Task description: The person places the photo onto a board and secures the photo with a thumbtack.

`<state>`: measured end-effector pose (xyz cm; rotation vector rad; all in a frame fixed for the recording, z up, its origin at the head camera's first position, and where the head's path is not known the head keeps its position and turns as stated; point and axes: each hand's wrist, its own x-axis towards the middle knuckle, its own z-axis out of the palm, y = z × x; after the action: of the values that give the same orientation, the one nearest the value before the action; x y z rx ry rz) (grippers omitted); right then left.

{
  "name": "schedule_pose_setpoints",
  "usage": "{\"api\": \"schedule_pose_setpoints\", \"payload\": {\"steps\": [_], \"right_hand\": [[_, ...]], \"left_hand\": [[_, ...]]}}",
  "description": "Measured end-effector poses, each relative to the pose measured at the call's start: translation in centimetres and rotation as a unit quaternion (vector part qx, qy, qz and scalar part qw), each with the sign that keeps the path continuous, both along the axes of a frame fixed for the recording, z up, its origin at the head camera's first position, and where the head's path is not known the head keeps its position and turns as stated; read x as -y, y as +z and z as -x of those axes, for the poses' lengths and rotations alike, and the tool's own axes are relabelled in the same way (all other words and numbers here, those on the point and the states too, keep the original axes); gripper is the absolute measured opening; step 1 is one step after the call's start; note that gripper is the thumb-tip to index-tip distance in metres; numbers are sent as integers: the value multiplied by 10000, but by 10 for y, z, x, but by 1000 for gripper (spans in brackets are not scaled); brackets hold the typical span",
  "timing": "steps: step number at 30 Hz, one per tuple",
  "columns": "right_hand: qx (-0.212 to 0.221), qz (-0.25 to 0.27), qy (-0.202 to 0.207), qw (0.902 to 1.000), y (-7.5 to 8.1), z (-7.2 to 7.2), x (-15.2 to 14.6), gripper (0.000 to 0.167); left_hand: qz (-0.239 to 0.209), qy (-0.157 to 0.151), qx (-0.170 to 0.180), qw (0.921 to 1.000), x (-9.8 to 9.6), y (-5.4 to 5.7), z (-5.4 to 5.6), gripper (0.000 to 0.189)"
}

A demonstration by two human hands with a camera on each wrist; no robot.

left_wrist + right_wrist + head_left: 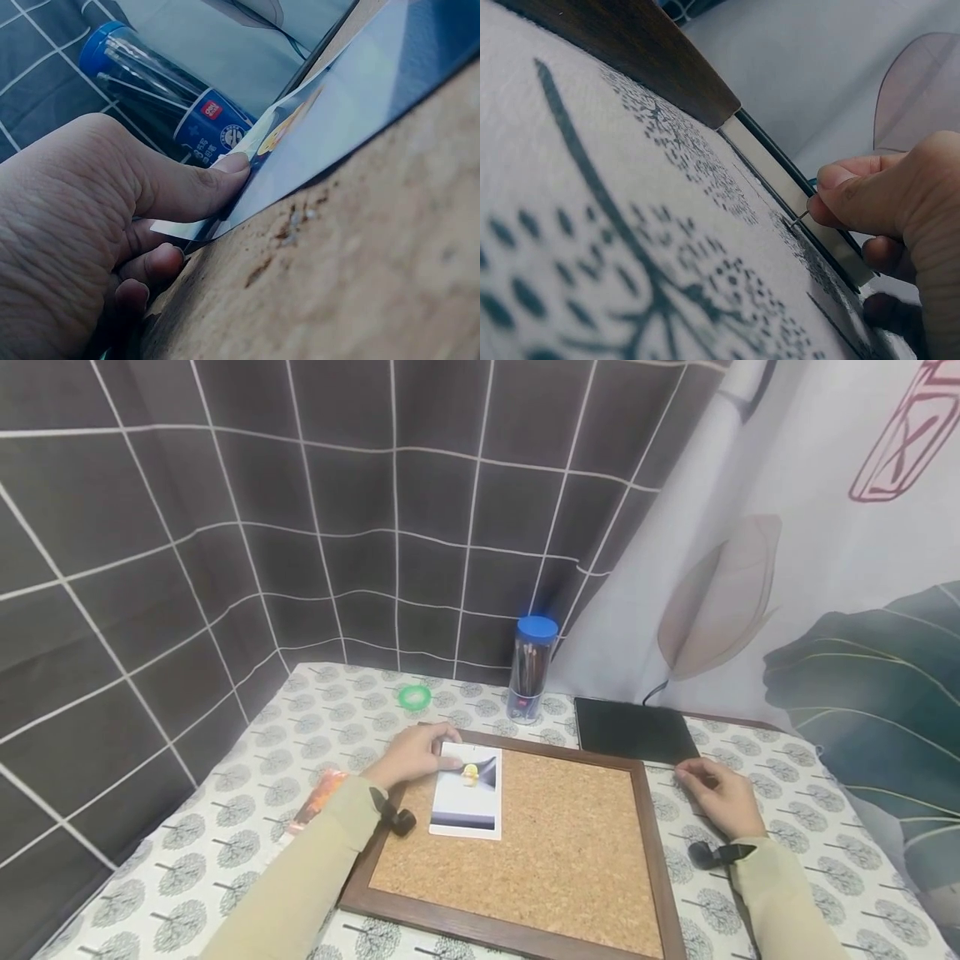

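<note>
The person's left grip [412, 756] is pinching a photo card [462, 806] over that corkboard [566, 860] there; the right grip [723, 797] is pinching a thin pin [801, 218] beside the black pad [636, 732].

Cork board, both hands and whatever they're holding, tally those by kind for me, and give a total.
Cork board: 1
Hands: 2 (left hand, right hand)
Picture card: 1
Thin metal pin: 1
Total: 5

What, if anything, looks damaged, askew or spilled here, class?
In the left wrist view, the cork near the card in the left hand has dark, ragged pits breaking its smoother-looking surface: perhaps chipping, perhaps natural texture.
</note>
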<state>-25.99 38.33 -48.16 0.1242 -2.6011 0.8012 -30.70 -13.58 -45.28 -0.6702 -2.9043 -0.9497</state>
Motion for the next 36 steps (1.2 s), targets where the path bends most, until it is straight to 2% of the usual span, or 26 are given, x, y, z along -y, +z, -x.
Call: {"api": "schedule_pose_setpoints", "payload": {"steps": [5, 10, 15, 20, 24, 29, 33, 36], "right_hand": [[102, 0, -30, 9999, 2, -1, 0, 23], [192, 163, 13, 9997, 13, -4, 6, 25], [168, 286, 507, 9982, 28, -2, 21, 21], [153, 165, 1046, 9943, 48, 3, 48, 17], [23, 283, 1637, 9861, 64, 13, 84, 13], [99, 675, 2392, 9686, 78, 29, 144, 12], [428, 784, 2913, 9525, 78, 42, 202, 14], [860, 868, 3234, 9383, 69, 50, 245, 15]], "left_hand": [[-82, -54, -106, 9999, 1, -2, 2, 39], [-85, -126, -234, 9996, 3, -4, 1, 40], [26, -131, -244, 9996, 3, -6, 1, 38], [140, -103, -245, 9995, 1, -5, 1, 38], [134, -121, -270, 9995, -2, -3, 2, 38], [130, -170, -219, 9995, -3, -5, 2, 39], [125, -148, -180, 9996, -2, -6, 1, 37], [133, -99, -211, 9996, -1, -5, 2, 36]]}}
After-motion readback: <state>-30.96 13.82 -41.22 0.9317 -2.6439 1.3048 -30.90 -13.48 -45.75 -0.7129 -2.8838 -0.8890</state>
